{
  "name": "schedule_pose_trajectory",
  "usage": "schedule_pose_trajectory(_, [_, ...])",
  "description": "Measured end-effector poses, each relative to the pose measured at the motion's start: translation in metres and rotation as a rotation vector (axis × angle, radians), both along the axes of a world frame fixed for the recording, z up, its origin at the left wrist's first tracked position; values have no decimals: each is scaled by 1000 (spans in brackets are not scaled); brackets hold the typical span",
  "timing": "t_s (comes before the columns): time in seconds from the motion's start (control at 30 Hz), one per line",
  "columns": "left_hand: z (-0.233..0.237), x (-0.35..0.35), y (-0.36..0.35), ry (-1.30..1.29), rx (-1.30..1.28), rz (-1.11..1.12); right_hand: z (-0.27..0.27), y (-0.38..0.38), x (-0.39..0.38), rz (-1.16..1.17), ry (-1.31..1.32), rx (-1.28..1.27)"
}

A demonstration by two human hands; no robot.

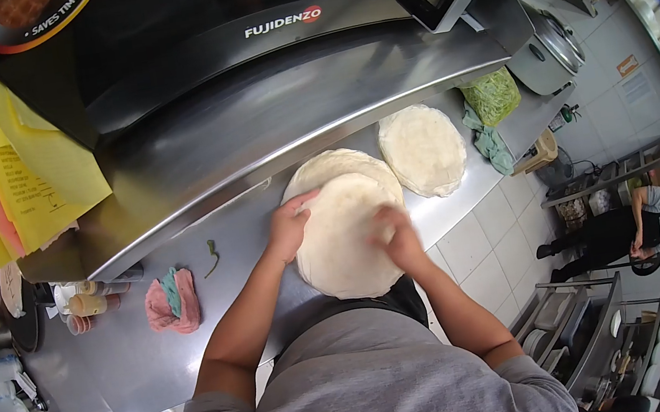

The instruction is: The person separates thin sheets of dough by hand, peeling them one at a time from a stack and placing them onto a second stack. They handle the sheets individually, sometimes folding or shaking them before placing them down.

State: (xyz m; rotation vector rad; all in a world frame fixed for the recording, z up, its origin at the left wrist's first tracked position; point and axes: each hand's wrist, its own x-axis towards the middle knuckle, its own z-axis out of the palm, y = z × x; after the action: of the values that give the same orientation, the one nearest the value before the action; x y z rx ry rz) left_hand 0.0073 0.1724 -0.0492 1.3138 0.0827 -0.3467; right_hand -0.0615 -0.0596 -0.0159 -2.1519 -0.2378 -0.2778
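Note:
A pale flat dough round (336,247) lies tilted over another dough round (338,163), its lower rim reaching towards my waist. At its left edge, my left hand (289,228) grips it, with one digit stretched across the top and the others hidden. Over the right part of the same round is my right hand (395,239), smeared by motion. Its fingers are too blurred to show whether they hold anything. Farther right, a separate pile of dough rounds (423,151) sits on the steel counter (230,212).
A steel appliance (288,85) overhangs the counter's back. Pink and green cloths (172,302), a green chili (211,258) and sauce containers (86,303) are to the left. A bag of green shreds (492,96) and green cloth (490,141) lie right. Another person (624,228) stands near shelves.

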Motion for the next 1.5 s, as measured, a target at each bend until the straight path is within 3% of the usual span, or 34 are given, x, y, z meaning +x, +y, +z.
schedule_pose_trajectory(0.03, [1, -4, -1, -26, 1, -19, 21, -10, 9, -274, 133, -194])
schedule_pose_trajectory(0.07, [-2, -8, -1, -24, 1, -26, 5, -27, 12, -424, 102, -235])
schedule_pose_trajectory(0.1, [-6, -11, 0, -16, -66, -6, -22, -42, 12, -513, 219, -119])
schedule_pose_trajectory(0.17, [-16, -17, 2, -15, -135, 16, -21, -62, 11, -360, 721, 103])
schedule_pose_trajectory(0.2, [-22, -21, 3, 5, -194, 39, -16, -64, 15, -356, 716, 100])
schedule_pose_trajectory(0.3, [-24, -40, -1, 33, -257, 121, 45, -52, 35, -387, 370, -198])
schedule_pose_trajectory(0.37, [-16, -57, -12, 42, -253, 154, 64, -47, 61, -302, 180, -79])
schedule_pose_trajectory(0.4, [-10, -65, -19, -38, -160, 105, 70, -41, 74, -238, 123, -68])
schedule_pose_trajectory(0.43, [-3, -72, -24, -119, -69, 59, 70, -32, 87, -153, -144, -253])
schedule_pose_trajectory(0.47, [5, -80, -23, -163, 257, -29, 66, -19, 88, -196, -272, -313])
schedule_pose_trajectory(0.5, [4, -84, -25, -163, 258, -22, 66, 1, 90, -231, -402, -372])
schedule_pose_trajectory(0.57, [3, -89, -27, -398, 523, -37, 41, 35, 69, -169, -77, -104])
schedule_pose_trajectory(0.63, [19, -91, -24, -333, 603, -64, 41, 60, 44, -48, 384, 26])
schedule_pose_trajectory(0.7, [29, -91, -22, -335, 709, -204, 31, 63, 34, 7, 480, 131])
schedule_pose_trajectory(0.77, [41, -90, -15, -337, 632, -286, 6, 52, 34, -62, 659, 719])
schedule_pose_trajectory(0.8, [44, -90, -11, -343, 555, -366, 15, 50, 33, -74, 698, 761])
schedule_pose_trajectory(0.83, [42, -92, -8, -339, 553, -368, 19, 47, 29, -77, 701, 760])
schedule_pose_trajectory(0.9, [37, -93, -1, -338, 273, -310, 24, 44, 27, -28, 726, 750])
schedule_pose_trajectory(1.2, [19, -60, -15, -257, 311, -190, 12, 47, 14, 13, 803, 768])
schedule_pose_trajectory(1.37, [8, -73, -30, -258, 201, 53, 11, 40, 10, 26, 801, 758])
schedule_pose_trajectory(1.5, [3, -58, -32, -321, 262, 152, 11, 41, 12, 122, 757, 623])
